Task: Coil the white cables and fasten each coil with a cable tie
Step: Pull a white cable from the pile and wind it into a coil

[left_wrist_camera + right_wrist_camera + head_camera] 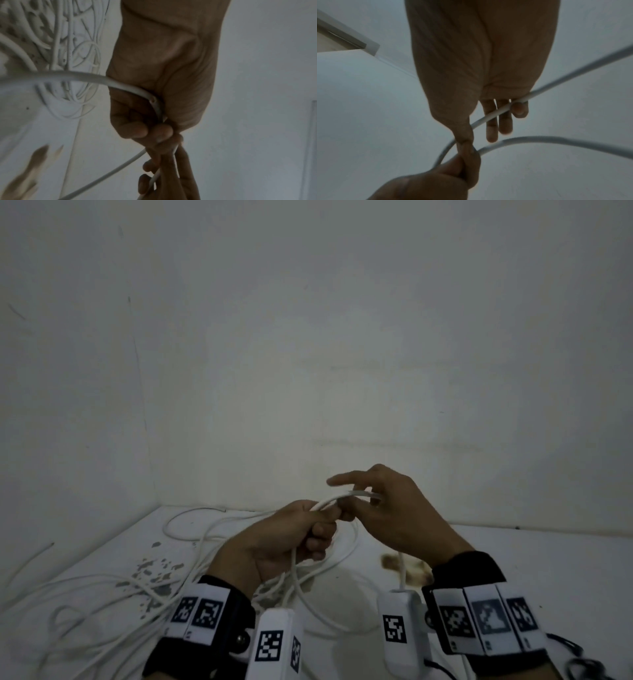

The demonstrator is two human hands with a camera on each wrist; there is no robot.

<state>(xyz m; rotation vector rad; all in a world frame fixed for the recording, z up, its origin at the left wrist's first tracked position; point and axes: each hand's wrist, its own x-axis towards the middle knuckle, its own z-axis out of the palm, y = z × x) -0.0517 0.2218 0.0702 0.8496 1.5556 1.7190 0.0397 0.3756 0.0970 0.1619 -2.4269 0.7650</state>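
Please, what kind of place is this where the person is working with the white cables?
Probably a bare indoor corner used as a makeshift work spot. Plain white walls meet a white surface with chipped, stained paint. Loose white cables lie tangled on it, and both hands hold one cable.

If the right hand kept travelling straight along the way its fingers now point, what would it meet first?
Probably the left hand: the right hand points leftward at it, and both already hold the same white cable close together. Depth is unclear; the raised forefinger may pass above it.
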